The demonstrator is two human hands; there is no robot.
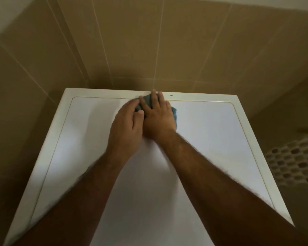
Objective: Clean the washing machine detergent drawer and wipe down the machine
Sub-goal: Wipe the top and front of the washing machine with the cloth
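Washing machine top point(203, 139): white, flat, glossy panel set inside a cream raised rim, with a thin seam tracing the panel's rounded corners. The far edge stands against the tiled wall. Cloth point(174, 112): dark blue-grey, bunched, lying at the far middle of the top, touching the far rim. Most of it is covered; a fold shows at its right side.

The white top of the washing machine point(212, 139) is seen from above, a flat panel framed by a cream raised rim with rounded far corners. A blue-grey cloth point(173, 112) is pressed onto it near the middle of the far edge, mostly covered by the left hand point(126, 128) and right hand point(156, 118), both laid flat on it.
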